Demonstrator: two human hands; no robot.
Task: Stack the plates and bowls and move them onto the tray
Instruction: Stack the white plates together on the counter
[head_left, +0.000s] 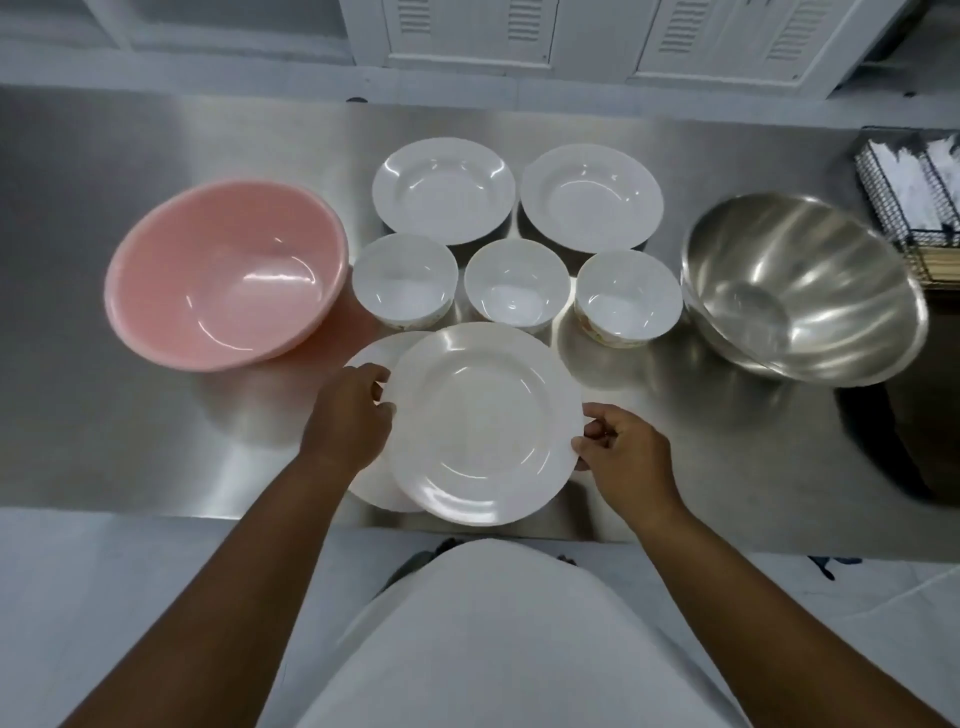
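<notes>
Holding a white plate (485, 423) by its rim, left hand (347, 415) and right hand (623, 457) fingers curled closed on opposite sides, at the near edge of the steel tabletop (104, 426). Overlapping a second plate (371, 486) underneath, shifted left. Behind: three small bowls (517, 291) in a row, two deep plates (444, 189) at the far edge. Pink basin (223, 275) left, steel bowl (802, 288) right.
</notes>
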